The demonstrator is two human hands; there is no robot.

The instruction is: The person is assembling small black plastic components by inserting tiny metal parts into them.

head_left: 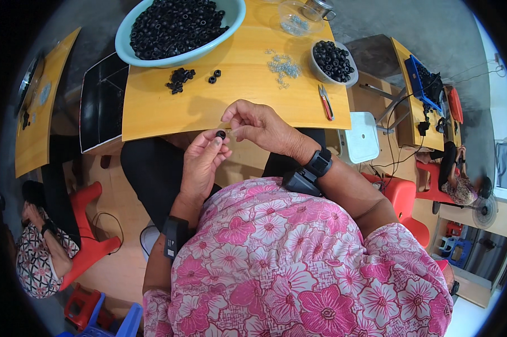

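Observation:
My left hand [201, 159] pinches a small black ring-shaped part [221, 134] between thumb and fingertips, just off the table's front edge. My right hand [260, 127] is beside it, its thumb and forefinger closed close to the ring. Whatever is between those fingers is too small to make out. On the table ahead lie a small pile of black parts [180, 80] and two loose black rings [213, 80]. Farther right is a scatter of small clear or silvery pieces [284, 67].
A pale blue basin [125, 42] of black rings stands far left on the yellow table [242, 50]. To the right are a bowl [350, 80] of black rings, red-handled snips [326, 103], a clear tub [301, 28] and a metal cup [319, 8]. Other people sit at both sides.

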